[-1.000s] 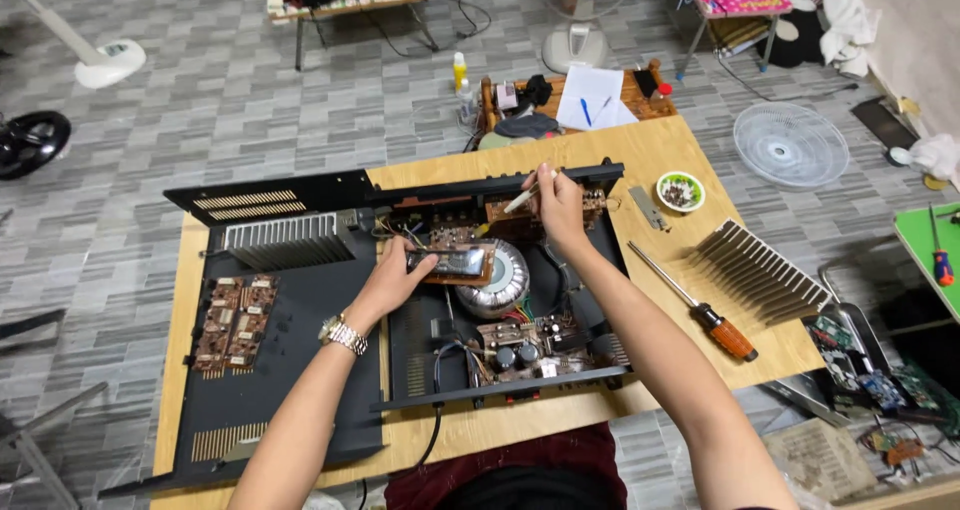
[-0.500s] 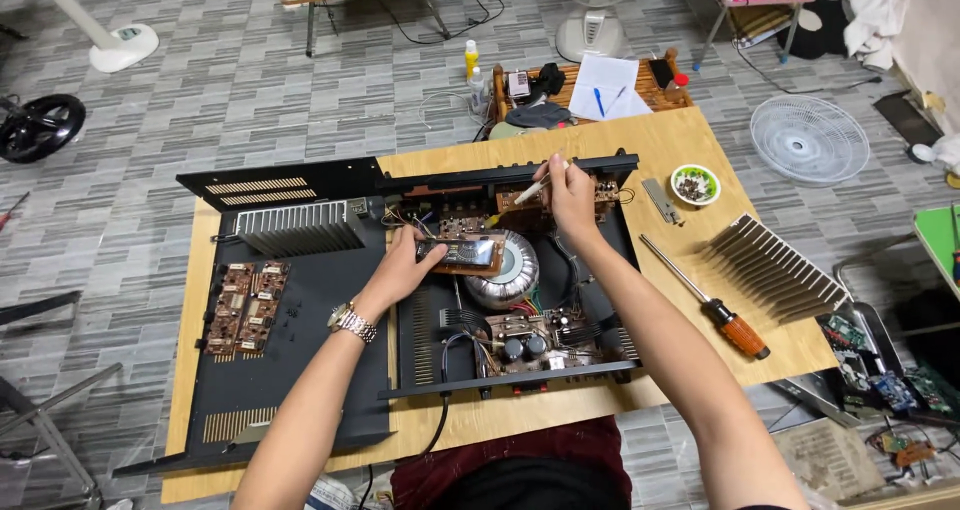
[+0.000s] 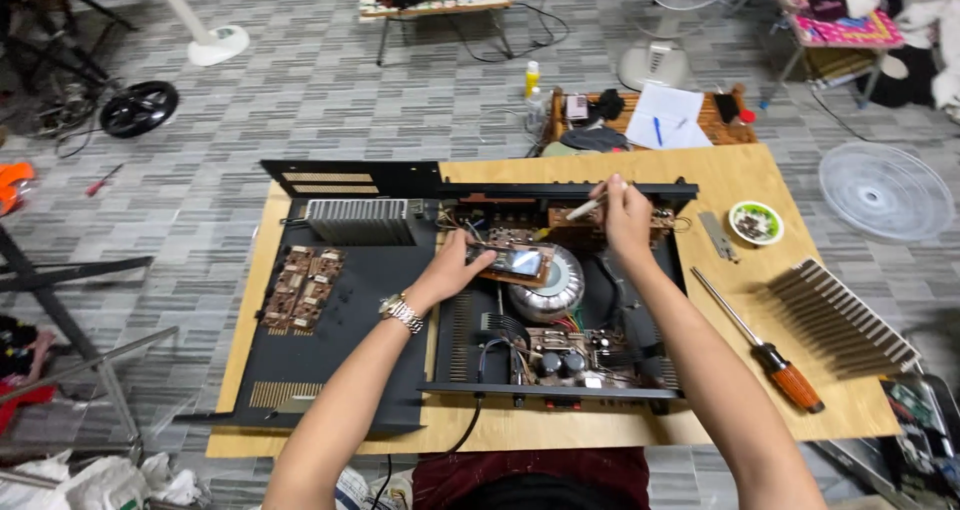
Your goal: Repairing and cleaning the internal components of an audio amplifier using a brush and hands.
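amp chassis [image 3: 560,370] sits open on the table [image 3: 760,185], top cover off; the black cover panel [image 3: 330,370] lies flat to its left with two brown circuit boards [image 3: 303,288] and a finned heatsink [image 3: 360,221] on it. so the teardown looks well along, board work in progress, nothing closed back up yet.

left hand [image 3: 455,268] is closed on the edge of a small board [image 3: 515,263], holding it tilted above the round transformer [image 3: 548,288] mid-chassis. right hand [image 3: 626,215] pinches a thin pale tool [image 3: 585,208], tip at the rear boards; can't tell if it's a brush or a probe.

counts:
- 1 chassis, 1 transformer
- 1 lifted board, 2 boards on the panel, several more fixed inside, too cluttered to count
- 2 heatsinks: one on the panel, one loose finned heatsink [image 3: 843,315] at right
- 1 screwdriver [image 3: 765,345], orange handle, just right of the chassis
- 1 small dish [image 3: 756,222] with small parts
- 1 flat metal strip [image 3: 718,236] beside the dish
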